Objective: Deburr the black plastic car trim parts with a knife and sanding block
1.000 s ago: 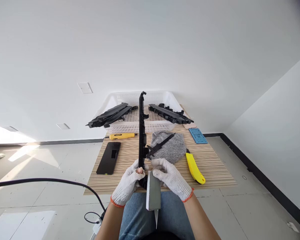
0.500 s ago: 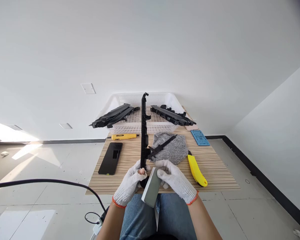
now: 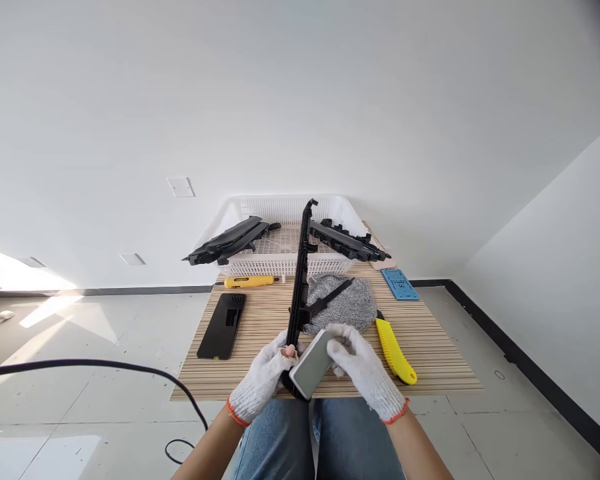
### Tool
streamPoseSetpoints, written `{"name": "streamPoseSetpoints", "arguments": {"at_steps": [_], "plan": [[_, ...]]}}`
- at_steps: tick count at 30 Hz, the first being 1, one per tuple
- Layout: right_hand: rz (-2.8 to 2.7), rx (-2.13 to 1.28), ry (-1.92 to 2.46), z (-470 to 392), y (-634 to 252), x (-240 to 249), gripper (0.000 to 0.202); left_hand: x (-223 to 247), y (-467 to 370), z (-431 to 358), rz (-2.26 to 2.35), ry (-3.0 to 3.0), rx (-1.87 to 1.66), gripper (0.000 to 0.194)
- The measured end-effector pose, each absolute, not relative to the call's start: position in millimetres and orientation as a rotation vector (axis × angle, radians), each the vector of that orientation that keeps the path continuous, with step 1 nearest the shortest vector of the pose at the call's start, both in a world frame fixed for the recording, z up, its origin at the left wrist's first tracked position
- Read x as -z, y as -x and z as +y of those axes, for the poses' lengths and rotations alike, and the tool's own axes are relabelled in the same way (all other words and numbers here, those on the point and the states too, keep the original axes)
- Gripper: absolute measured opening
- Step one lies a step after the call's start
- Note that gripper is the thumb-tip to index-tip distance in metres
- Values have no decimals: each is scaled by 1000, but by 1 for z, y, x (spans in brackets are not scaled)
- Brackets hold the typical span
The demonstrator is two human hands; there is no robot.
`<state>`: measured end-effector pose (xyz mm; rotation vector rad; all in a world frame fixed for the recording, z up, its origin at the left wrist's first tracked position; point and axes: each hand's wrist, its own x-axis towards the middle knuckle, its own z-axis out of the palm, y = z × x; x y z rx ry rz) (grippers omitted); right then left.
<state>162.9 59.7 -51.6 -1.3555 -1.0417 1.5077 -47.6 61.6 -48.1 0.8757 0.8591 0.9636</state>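
Observation:
A long black plastic part (image 3: 300,280) stands up from the table's front edge, leaning slightly right. My left hand (image 3: 266,373), in a white glove with a bare thumb tip, is closed round its lower end. In my right hand (image 3: 357,363), also gloved, is a grey-green block (image 3: 312,365) with a white edge, pinched at its upper right. The block lies close against the part's lower end; whether they touch is hard to tell. Behind, a black caliper-like tool (image 3: 330,298) rests on a grey cloth (image 3: 353,308).
A white basket (image 3: 280,265) at the back carries black parts on its left (image 3: 230,241) and right (image 3: 350,241). Also on the table (image 3: 260,320): a phone (image 3: 222,327), a yellow tool (image 3: 250,281), a yellow cutter (image 3: 395,350) and a blue card (image 3: 400,285).
The black part's top has tilted right. The block has turned more slantwise and its lower end has come up toward the part. My right hand has shifted slightly right.

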Motion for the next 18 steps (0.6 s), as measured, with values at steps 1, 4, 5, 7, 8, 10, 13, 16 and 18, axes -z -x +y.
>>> {"name": "streamPoseSetpoints", "arguments": {"at_steps": [1, 4, 5, 7, 8, 10, 13, 16, 18], "plan": [[-987, -1444, 1368, 60, -163, 53, 54, 49, 48, 62, 846, -873, -962, 37], [-1017, -1440, 1348, 58, -164, 54, 53, 48, 47, 62, 835, -864, -990, 39], [-1092, -1474, 1334, 58, -163, 54, 52, 46, 46, 62, 844, -868, -998, 39], [-1187, -1482, 1330, 58, -162, 53, 50, 43, 45, 61, 865, -876, -1007, 38], [-1166, -1444, 1345, 59, -162, 52, 50, 41, 45, 61, 867, -877, -1005, 38], [-1028, -1334, 1387, 60, -162, 52, 53, 40, 45, 61, 857, -875, -995, 39], [-991, -1336, 1395, 59, -160, 52, 53, 39, 45, 60, 863, -872, -999, 38], [-1157, -1454, 1352, 54, -158, 52, 50, 36, 44, 60, 896, -886, -1021, 38], [-1082, -1423, 1346, 53, -156, 52, 50, 34, 43, 60, 905, -889, -1011, 39]]}}
